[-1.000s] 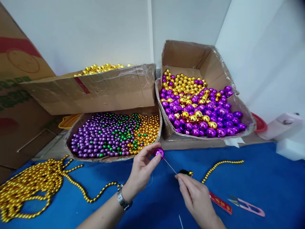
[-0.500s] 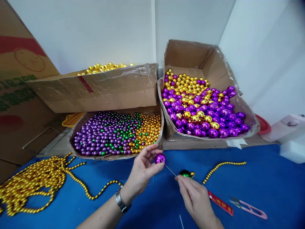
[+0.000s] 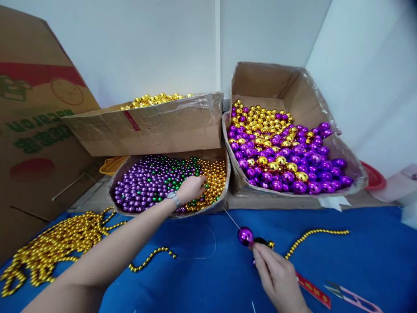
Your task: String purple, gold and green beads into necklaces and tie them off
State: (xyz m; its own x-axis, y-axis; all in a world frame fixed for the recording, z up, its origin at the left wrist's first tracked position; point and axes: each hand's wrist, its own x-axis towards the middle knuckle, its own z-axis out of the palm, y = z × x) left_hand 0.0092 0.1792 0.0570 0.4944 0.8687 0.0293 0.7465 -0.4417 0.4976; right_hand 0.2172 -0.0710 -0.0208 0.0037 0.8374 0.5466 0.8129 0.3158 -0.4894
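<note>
The blue table (image 3: 358, 252) is carrying a low box (image 3: 224, 202) of small beads; the left hand (image 3: 191, 188) is lying curled among them. The right hand (image 3: 276, 278) is pinching a needle (image 3: 232, 218) threaded through a purple ball (image 3: 245, 235) just above the cloth.

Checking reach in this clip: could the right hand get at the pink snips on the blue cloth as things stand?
Probably yes, but not freely. The pink snips lie in the open just right of the right hand, with only the red strip between. That hand's fingers, though, are pinched at the needle by the purple bead.
</note>
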